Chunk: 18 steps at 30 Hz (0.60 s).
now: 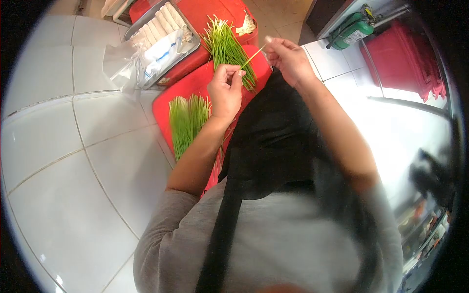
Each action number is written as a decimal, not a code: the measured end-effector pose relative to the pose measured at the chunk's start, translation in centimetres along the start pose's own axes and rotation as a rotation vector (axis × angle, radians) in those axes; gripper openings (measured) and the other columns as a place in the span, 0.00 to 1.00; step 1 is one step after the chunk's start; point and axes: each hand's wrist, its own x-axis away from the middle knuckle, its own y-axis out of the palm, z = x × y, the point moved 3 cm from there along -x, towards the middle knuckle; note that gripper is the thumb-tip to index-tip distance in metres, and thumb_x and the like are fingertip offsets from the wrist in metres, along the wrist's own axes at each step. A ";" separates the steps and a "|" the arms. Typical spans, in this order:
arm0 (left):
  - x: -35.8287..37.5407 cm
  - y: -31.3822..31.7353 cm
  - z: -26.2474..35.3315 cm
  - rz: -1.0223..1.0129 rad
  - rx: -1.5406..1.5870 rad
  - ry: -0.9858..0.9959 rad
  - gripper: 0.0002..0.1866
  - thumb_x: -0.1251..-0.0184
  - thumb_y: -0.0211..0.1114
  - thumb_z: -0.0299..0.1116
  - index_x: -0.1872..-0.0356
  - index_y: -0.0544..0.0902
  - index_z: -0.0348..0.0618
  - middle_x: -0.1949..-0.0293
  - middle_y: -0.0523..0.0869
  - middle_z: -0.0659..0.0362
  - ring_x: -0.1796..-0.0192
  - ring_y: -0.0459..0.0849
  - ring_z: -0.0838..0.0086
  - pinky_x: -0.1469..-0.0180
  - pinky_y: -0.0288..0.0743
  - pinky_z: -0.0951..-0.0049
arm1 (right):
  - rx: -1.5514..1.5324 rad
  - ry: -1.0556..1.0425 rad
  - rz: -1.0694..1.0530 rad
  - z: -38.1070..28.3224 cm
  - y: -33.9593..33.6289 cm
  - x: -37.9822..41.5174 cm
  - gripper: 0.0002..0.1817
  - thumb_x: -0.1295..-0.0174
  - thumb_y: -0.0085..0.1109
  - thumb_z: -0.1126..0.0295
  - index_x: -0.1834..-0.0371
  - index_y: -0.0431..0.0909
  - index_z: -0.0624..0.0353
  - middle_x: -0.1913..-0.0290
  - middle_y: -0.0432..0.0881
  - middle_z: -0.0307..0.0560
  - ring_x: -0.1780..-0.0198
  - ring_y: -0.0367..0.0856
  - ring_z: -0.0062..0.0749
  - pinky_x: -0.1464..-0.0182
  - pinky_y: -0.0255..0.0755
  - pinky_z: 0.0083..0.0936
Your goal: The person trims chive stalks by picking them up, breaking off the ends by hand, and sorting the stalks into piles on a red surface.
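Observation:
A thin green stalk (253, 56) runs slantwise between my two hands. My left hand (226, 92) pinches its lower end, and my right hand (288, 59) has its upper, paler end between thumb and fingers. Just beyond my left hand lies a loose bunch of long green stalks (224, 46), pale at the top ends. A second green bunch (188, 119) rests on the red surface (163, 105) to the left of my left forearm, which hides part of it.
A metal tray (196, 40) at the upper left holds pale rolls (163, 22) and a plastic bag (163, 53). It stands on a red lid (195, 10). White tiles are at the left. A green fire extinguisher (351, 30) and a red bin (398, 61) are at the upper right.

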 end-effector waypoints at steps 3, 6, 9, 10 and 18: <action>0.2 -0.3 -0.3 -0.004 -0.037 0.006 0.03 0.40 0.58 0.20 0.65 0.75 0.36 0.71 0.83 0.57 0.71 0.79 0.83 0.69 0.71 0.82 | 0.029 -0.013 -0.027 0.6 0.1 0.2 0.11 0.45 0.63 0.67 0.64 0.76 0.62 0.71 0.77 0.38 0.73 0.72 0.20 0.68 0.69 0.18; 0.4 -0.4 -0.6 -0.013 -0.046 -0.011 0.03 0.40 0.58 0.20 0.66 0.75 0.36 0.71 0.83 0.57 0.72 0.78 0.83 0.69 0.71 0.82 | -0.066 0.014 0.034 0.5 -0.7 -0.3 0.10 0.44 0.61 0.69 0.63 0.76 0.63 0.70 0.78 0.38 0.72 0.73 0.20 0.67 0.70 0.18; 0.7 -0.3 -0.2 -0.010 -0.028 -0.034 0.03 0.40 0.58 0.20 0.66 0.75 0.36 0.71 0.83 0.57 0.72 0.78 0.83 0.69 0.71 0.82 | -0.015 -0.060 -0.008 -0.6 -0.8 -0.2 0.10 0.43 0.59 0.70 0.61 0.77 0.63 0.69 0.79 0.39 0.71 0.74 0.20 0.66 0.70 0.18; 0.7 -0.4 -0.1 -0.009 -0.023 -0.040 0.03 0.40 0.58 0.20 0.66 0.75 0.36 0.72 0.83 0.57 0.72 0.78 0.83 0.69 0.71 0.82 | 0.036 -0.103 -0.041 -1.0 -0.8 0.0 0.10 0.43 0.59 0.71 0.61 0.77 0.64 0.69 0.80 0.40 0.70 0.74 0.20 0.65 0.71 0.18; 0.7 -1.8 0.0 -0.014 -0.058 -0.001 0.03 0.40 0.57 0.19 0.66 0.75 0.36 0.72 0.84 0.57 0.72 0.78 0.83 0.70 0.71 0.82 | 0.762 -0.450 -0.241 -2.1 -0.8 0.5 0.10 0.45 0.61 0.72 0.60 0.80 0.60 0.66 0.81 0.38 0.66 0.76 0.19 0.61 0.70 0.18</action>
